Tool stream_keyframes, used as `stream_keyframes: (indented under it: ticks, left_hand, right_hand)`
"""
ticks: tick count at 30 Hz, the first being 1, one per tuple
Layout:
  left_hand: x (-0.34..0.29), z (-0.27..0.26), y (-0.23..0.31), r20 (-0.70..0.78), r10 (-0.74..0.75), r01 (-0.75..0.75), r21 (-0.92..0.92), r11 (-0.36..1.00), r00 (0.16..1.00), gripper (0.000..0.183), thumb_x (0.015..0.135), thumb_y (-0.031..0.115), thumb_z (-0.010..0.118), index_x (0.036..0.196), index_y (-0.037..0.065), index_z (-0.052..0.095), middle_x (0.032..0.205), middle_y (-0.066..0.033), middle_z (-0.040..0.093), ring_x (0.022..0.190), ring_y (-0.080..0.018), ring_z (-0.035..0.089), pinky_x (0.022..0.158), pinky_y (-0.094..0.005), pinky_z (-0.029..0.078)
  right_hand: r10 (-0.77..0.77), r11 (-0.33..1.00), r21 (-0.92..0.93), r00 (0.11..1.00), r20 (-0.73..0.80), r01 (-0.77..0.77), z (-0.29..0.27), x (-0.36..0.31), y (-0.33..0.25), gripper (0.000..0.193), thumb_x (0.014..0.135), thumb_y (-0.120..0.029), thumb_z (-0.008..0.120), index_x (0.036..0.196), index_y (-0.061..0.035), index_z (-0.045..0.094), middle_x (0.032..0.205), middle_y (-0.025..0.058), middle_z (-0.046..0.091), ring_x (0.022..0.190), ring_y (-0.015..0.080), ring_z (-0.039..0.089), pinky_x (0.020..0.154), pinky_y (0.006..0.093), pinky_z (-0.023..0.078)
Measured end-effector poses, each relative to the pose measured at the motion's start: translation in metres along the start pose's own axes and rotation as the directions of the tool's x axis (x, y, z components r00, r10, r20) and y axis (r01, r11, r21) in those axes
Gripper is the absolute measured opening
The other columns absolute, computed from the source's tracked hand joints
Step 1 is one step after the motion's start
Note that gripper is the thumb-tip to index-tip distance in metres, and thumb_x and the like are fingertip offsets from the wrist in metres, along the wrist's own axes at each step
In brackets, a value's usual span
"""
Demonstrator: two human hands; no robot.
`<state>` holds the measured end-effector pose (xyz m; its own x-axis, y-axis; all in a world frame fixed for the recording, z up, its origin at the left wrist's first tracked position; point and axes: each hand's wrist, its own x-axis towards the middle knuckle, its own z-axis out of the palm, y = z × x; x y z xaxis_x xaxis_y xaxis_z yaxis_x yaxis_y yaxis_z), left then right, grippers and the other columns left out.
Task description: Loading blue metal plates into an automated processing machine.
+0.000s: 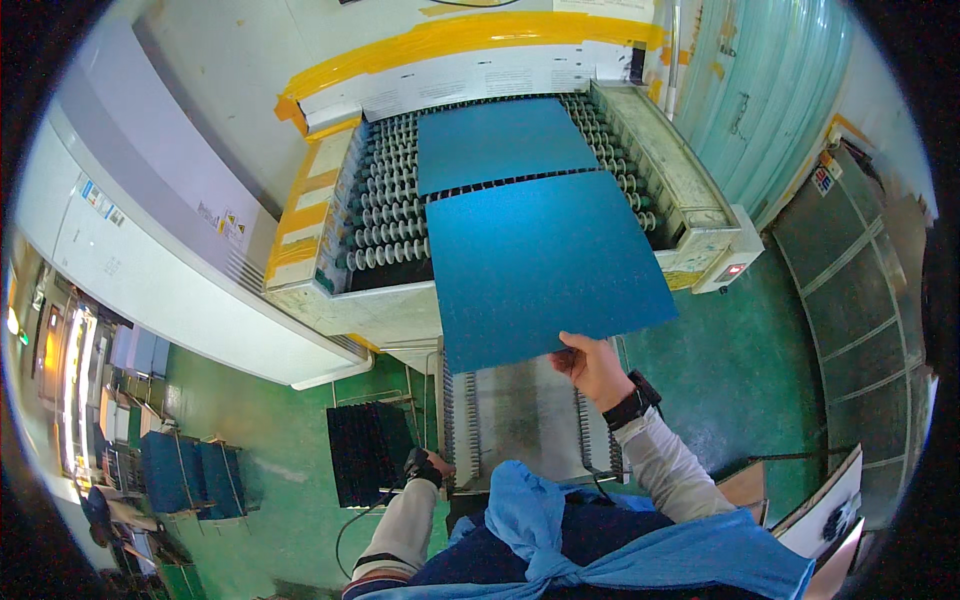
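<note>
A blue rectangular sheet (550, 260) slants over the near end of a roller conveyor (385, 215). My right hand (595, 370) pinches its near edge, thumb on top and fingers curled beneath. Farther back, a second blue sheet (500, 145) lies flat on the rollers. Low beside my body, my left hand (430, 466) is closed at the left rail of a slotted rack (520, 420); its fingertips are partly hidden. Both wrists carry dark bands.
A rack of dark upright sheets (370, 453) stands left of my left hand. Blue sheets (190, 475) fill more racks farther left. A white cabinet (180, 250) flanks the conveyor. Right, a red-lit switch (735, 270) sits on its frame, and grey panels (850, 290) lean beyond.
</note>
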<state>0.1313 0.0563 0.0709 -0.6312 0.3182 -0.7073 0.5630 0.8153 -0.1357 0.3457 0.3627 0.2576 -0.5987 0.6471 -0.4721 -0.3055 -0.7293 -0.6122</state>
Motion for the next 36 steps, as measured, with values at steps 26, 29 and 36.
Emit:
stream_keyframes:
  ticks: [26, 29, 36]
  left_hand:
    - [0.073, 0.074, -0.008, -0.099, -0.007, 0.002, -0.050, 0.999, 0.995, 0.099, 0.054, 0.057, 0.080, 0.129, -0.002, 0.052, 0.125, -0.0207, 0.057, 0.114, -0.0316, 0.058, 0.095, -0.0412, 0.049]
    - [0.092, 0.088, -0.028, 0.075, 0.019, -0.018, -0.017, 1.000, 0.997, 0.096, 0.053, 0.058, 0.080, 0.125, 0.000, 0.057, 0.124, -0.0218, 0.058, 0.115, -0.0327, 0.057, 0.095, -0.0414, 0.048]
    - [0.048, 0.049, -0.011, -0.033, 0.023, -0.022, 0.032, 0.999, 0.999, 0.091, 0.053, 0.056, 0.081, 0.121, 0.000, 0.059, 0.120, -0.0219, 0.060, 0.109, -0.0324, 0.061, 0.092, -0.0408, 0.050]
  right_hand:
    - [-0.034, 0.999, 0.026, 0.999, -0.017, 0.035, 0.002, 0.036, -0.014, 0.009, 0.088, -0.011, 0.066, 0.088, -0.0036, 0.060, 0.080, 0.0089, 0.063, 0.070, 0.0256, 0.064, 0.064, 0.0369, 0.054]
    - [-0.004, 0.999, 0.049, 1.000, 0.026, 0.003, 0.015, 0.036, -0.009, 0.010, 0.087, -0.012, 0.066, 0.086, -0.0044, 0.060, 0.080, 0.0087, 0.063, 0.070, 0.0252, 0.064, 0.064, 0.0370, 0.054]
    - [-0.029, 0.998, 0.051, 0.999, 0.034, 0.028, 0.006, 0.044, -0.009, 0.009, 0.088, -0.013, 0.066, 0.086, -0.0066, 0.061, 0.081, 0.0073, 0.063, 0.072, 0.0241, 0.065, 0.066, 0.0365, 0.053]
